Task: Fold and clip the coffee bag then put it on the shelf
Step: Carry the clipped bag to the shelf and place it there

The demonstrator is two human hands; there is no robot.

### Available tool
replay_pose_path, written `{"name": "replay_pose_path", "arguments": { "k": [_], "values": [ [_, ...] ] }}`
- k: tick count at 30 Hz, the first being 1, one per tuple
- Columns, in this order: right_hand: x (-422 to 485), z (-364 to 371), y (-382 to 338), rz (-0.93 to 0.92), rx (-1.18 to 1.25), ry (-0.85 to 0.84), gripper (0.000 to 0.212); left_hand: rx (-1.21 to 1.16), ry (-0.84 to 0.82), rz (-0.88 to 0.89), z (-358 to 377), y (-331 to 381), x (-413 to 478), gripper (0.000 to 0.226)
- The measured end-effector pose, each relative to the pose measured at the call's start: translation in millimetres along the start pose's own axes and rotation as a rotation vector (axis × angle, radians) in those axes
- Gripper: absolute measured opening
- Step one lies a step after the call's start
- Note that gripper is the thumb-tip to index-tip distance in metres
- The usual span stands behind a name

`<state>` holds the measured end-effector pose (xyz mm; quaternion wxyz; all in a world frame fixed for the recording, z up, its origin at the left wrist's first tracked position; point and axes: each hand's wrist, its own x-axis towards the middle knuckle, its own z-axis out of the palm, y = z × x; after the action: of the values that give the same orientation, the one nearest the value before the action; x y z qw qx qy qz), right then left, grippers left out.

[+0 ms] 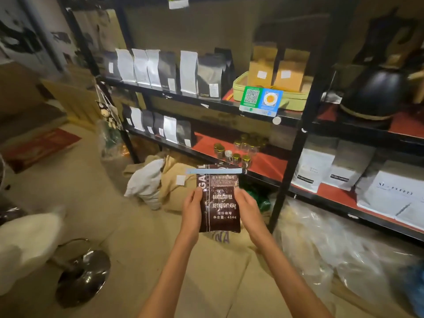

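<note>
A dark brown coffee bag (219,203) with white print is held upright in front of me, its top folded over. A pale blue clip (213,171) runs across the folded top edge. My left hand (192,212) grips the bag's left side and my right hand (248,208) grips its right side. Behind the bag stands a black metal shelf (252,111) with red boards, rising to the right and above.
Rows of white and black pouches (174,72) fill the upper shelf's left part. Small glass jars (238,154) stand on the lower red board. Burlap sacks (165,182) lie on the floor below. A chrome stool base (82,276) sits at lower left, plastic bags at lower right.
</note>
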<state>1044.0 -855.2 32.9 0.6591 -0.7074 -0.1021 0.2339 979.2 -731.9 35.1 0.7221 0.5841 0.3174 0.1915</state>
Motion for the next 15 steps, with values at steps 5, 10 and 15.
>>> {"name": "replay_pose_path", "arguments": {
  "k": [5,10,15],
  "values": [
    [76.9,21.4,-17.0,0.001,-0.007,-0.014,0.037,0.018,0.010,-0.007,-3.7,16.7,76.2,0.024],
    [143.2,56.5,-23.9,0.045,0.016,0.002,0.036,0.054,-0.029,0.002,-21.2,31.4,155.9,0.024],
    [211.8,115.9,-20.9,0.045,0.010,0.118,0.038,0.192,-0.180,0.010,-61.2,26.8,258.5,0.042]
  ]
}}
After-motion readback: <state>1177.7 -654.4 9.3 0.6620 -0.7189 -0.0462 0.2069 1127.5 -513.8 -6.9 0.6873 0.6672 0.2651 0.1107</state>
